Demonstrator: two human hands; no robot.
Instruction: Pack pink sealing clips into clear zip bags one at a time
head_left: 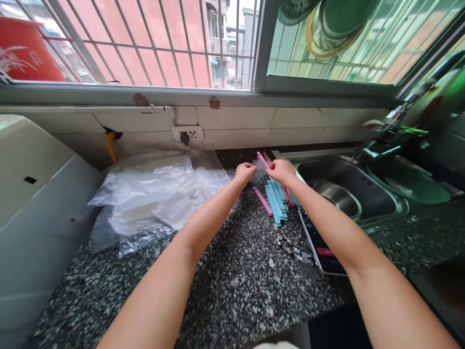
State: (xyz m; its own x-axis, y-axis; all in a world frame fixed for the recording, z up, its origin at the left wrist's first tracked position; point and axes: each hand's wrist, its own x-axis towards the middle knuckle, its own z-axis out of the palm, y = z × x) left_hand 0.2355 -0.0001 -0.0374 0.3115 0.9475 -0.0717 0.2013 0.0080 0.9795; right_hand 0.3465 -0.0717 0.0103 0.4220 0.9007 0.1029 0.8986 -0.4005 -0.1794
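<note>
My right hand (282, 172) is closed on a slim pink bag clip (262, 159), which points up and to the left from the fingers. Opposite it, the fingertips of my left hand (245, 173) pinch the edge of a small clear plastic bag (259, 168), stretched between the two hands. Below them on the counter lies a pile of turquoise bag clips (276, 201), with more pink ones partly hidden behind my right hand. A single pink clip (262, 200) rests just left of that pile.
Clear plastic bags (156, 189) are heaped on the speckled counter (232, 271) at left. A phone (319, 247) and a beaded string (292, 248) lie under my right forearm. The steel sink (385, 213) with a metal bowl (337, 196) is at right; a wall socket (188, 134) is behind.
</note>
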